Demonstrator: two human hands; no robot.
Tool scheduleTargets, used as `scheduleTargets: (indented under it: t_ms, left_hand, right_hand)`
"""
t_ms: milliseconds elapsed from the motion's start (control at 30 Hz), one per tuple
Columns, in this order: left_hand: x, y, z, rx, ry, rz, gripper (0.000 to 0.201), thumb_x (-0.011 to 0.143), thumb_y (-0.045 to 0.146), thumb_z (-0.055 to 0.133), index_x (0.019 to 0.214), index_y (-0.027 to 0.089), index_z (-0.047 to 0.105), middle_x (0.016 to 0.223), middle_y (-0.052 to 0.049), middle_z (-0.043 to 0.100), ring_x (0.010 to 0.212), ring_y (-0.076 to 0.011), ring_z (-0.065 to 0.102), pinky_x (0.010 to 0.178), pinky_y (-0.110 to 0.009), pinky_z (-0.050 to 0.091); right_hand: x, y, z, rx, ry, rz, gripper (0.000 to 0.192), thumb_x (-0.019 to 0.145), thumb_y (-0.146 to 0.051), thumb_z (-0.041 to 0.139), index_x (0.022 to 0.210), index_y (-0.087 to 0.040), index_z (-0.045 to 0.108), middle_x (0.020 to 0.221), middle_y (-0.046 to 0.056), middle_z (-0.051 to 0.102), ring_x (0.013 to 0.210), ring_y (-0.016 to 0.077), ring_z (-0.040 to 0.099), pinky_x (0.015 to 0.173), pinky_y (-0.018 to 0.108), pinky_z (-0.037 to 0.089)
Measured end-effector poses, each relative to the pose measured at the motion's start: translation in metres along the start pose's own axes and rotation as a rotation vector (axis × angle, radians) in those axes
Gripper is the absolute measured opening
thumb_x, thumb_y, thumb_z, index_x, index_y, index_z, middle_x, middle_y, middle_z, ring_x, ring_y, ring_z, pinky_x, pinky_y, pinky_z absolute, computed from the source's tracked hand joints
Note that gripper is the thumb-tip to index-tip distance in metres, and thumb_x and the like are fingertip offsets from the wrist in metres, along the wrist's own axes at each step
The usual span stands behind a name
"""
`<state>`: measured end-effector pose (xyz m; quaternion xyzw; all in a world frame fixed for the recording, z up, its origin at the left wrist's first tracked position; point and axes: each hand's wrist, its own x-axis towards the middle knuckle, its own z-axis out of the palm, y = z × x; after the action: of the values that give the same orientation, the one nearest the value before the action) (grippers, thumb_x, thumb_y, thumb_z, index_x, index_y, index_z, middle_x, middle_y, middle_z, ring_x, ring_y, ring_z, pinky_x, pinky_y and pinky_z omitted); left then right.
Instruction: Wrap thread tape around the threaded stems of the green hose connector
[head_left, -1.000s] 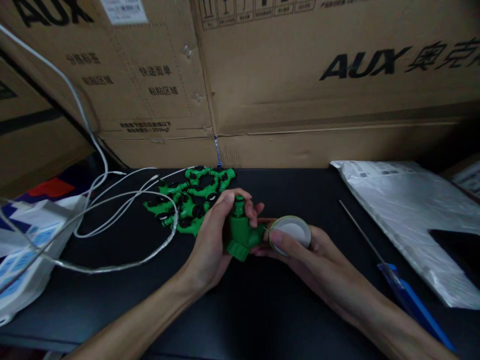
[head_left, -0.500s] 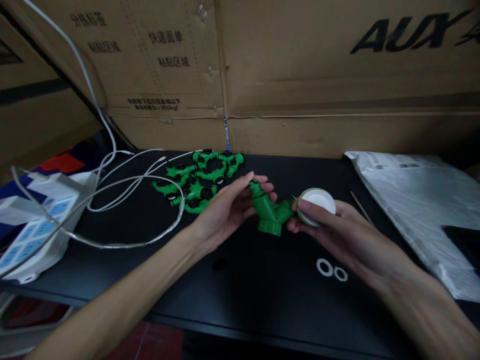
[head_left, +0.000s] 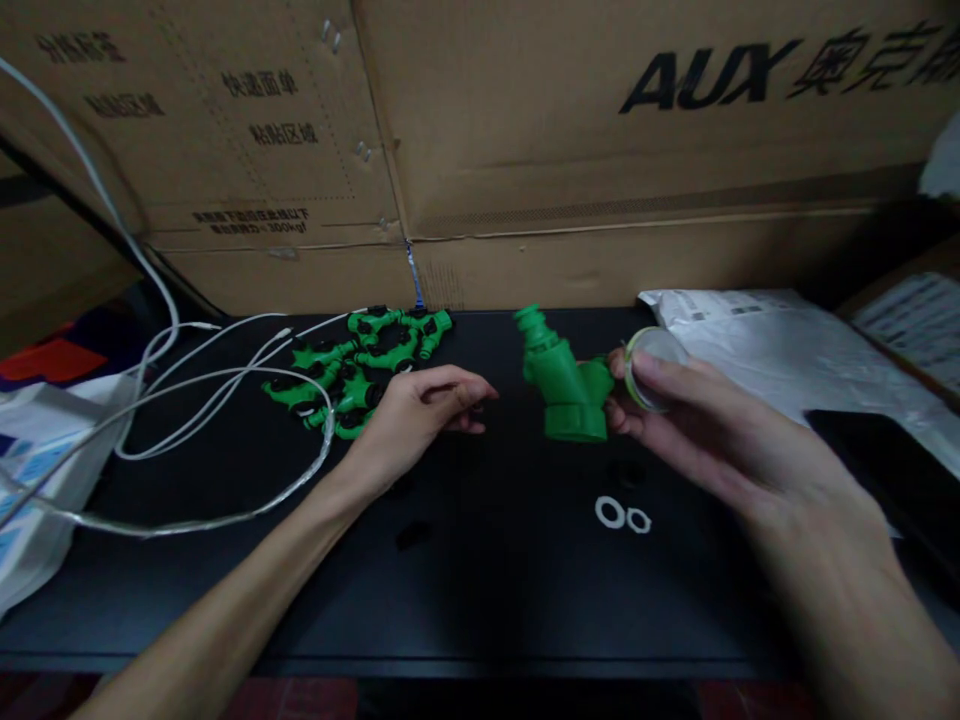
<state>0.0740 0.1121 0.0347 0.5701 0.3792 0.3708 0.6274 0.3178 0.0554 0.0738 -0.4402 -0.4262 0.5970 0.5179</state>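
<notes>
Black bench (head_left: pixel 480 600) set against stacked brown cardboard boxes (head_left: pixel 600 150) printed "AUX". Lighting dim. White cables (head_left: pixel 187 400) at left; grey plastic bag (head_left: pixel 787 350) at right.

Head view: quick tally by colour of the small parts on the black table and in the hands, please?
Green: 1 fitting in the right hand, plus 1 pile of green fittings by the left hand; its pieces overlap too much to count.
White: 2 rings on the table, 1 tape roll in the right hand.
Total: 4 single parts and 1 pile.
</notes>
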Motion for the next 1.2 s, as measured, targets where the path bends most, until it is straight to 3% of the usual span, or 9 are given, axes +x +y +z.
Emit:
scheduleTargets:
  t_ms: [100, 233, 400, 567, 667, 767, 900, 1033, 1200]
  left_hand:
    - [-0.001, -0.003, 0.014, 0.251, -0.136, -0.006, 0.011, 0.088, 0.025, 0.072, 0.094, 0.017, 0.077, 0.083, -0.003, 0.075, 0.074, -0.0153, 0.071, 0.070, -0.025, 0.057]
    - [-0.002, -0.006, 0.044, 0.522, -0.331, 0.108, 0.021, 0.095, 0.015, 0.058, 0.103, 0.019, 0.077, 0.088, -0.005, 0.080, 0.080, -0.0181, 0.076, 0.077, -0.029, 0.056]
    - [0.012, -0.010, 0.069, 0.523, -0.454, 0.195, 0.016, 0.093, 0.021, 0.065, 0.102, 0.019, 0.078, 0.095, -0.007, 0.082, 0.091, -0.0227, 0.078, 0.085, -0.034, 0.058]
    - [0.017, -0.014, 0.072, 0.455, -0.513, 0.154, 0.027, 0.097, 0.019, 0.056, 0.115, 0.018, 0.076, 0.100, -0.009, 0.081, 0.087, -0.0205, 0.078, 0.077, -0.030, 0.060]
    - [0.013, -0.007, 0.064, 0.485, -0.465, 0.123, 0.031, 0.097, 0.025, 0.059, 0.124, 0.019, 0.073, 0.098, -0.009, 0.080, 0.077, -0.0190, 0.075, 0.072, -0.030, 0.060]
    - [0.006, 0.007, 0.053, 0.483, -0.372, 0.061, 0.040, 0.089, 0.034, 0.073, 0.128, 0.023, 0.071, 0.099, -0.008, 0.079, 0.086, -0.0214, 0.075, 0.079, -0.033, 0.060]
    - [-0.004, 0.021, 0.043, 0.192, -0.198, 0.017, 0.060, 0.077, 0.033, 0.086, 0.131, 0.023, 0.062, 0.107, -0.006, 0.074, 0.098, -0.0209, 0.071, 0.076, -0.028, 0.058]
    - [-0.008, 0.024, 0.044, 0.003, -0.134, 0.071, 0.044, 0.085, 0.036, 0.079, 0.122, 0.020, 0.062, 0.116, -0.009, 0.071, 0.098, -0.0196, 0.067, 0.074, -0.026, 0.058]
    - [0.001, 0.012, 0.040, 0.075, 0.026, 0.109, 0.050, 0.089, 0.041, 0.074, 0.129, 0.018, 0.053, 0.115, -0.010, 0.069, 0.099, -0.0217, 0.068, 0.071, -0.030, 0.061]
  right_hand:
    - [0.000, -0.005, -0.008, -0.010, 0.081, -0.096, 0.027, 0.074, -0.042, 0.087, 0.081, -0.022, 0.071, 0.086, 0.001, 0.073, 0.075, 0.0165, 0.069, 0.075, 0.030, 0.063]
    - [0.000, -0.006, -0.011, 0.005, 0.099, -0.114, 0.024, 0.075, -0.039, 0.087, 0.082, -0.021, 0.073, 0.082, 0.000, 0.072, 0.074, 0.0160, 0.069, 0.074, 0.030, 0.062]
    - [-0.001, -0.006, -0.008, 0.048, 0.064, -0.061, 0.020, 0.078, -0.036, 0.085, 0.082, -0.020, 0.074, 0.083, 0.001, 0.072, 0.073, 0.0141, 0.068, 0.077, 0.028, 0.061]
    - [-0.002, -0.008, -0.009, 0.134, 0.040, -0.046, 0.016, 0.078, -0.032, 0.085, 0.080, -0.020, 0.075, 0.082, -0.001, 0.070, 0.073, 0.0114, 0.067, 0.076, 0.024, 0.060]
    - [-0.002, -0.008, -0.008, 0.180, 0.039, -0.045, 0.016, 0.077, -0.031, 0.087, 0.079, -0.019, 0.076, 0.081, -0.001, 0.071, 0.072, 0.0109, 0.067, 0.073, 0.022, 0.059]
    - [0.000, -0.005, -0.005, 0.211, 0.049, -0.047, 0.018, 0.077, -0.032, 0.088, 0.081, -0.018, 0.077, 0.080, 0.000, 0.072, 0.073, 0.0115, 0.068, 0.075, 0.022, 0.060]
    - [0.001, 0.004, 0.004, 0.240, 0.074, -0.062, 0.019, 0.077, -0.033, 0.088, 0.082, -0.019, 0.077, 0.084, 0.002, 0.074, 0.079, 0.0141, 0.070, 0.081, 0.027, 0.060]
    - [-0.001, 0.014, 0.009, 0.169, 0.072, -0.075, 0.024, 0.081, -0.037, 0.085, 0.092, -0.017, 0.078, 0.093, 0.005, 0.076, 0.084, 0.0138, 0.070, 0.084, 0.026, 0.058]
    - [-0.002, 0.019, 0.010, -0.073, 0.088, -0.075, 0.027, 0.084, -0.043, 0.082, 0.091, -0.018, 0.077, 0.089, 0.004, 0.075, 0.082, 0.0145, 0.070, 0.079, 0.025, 0.055]
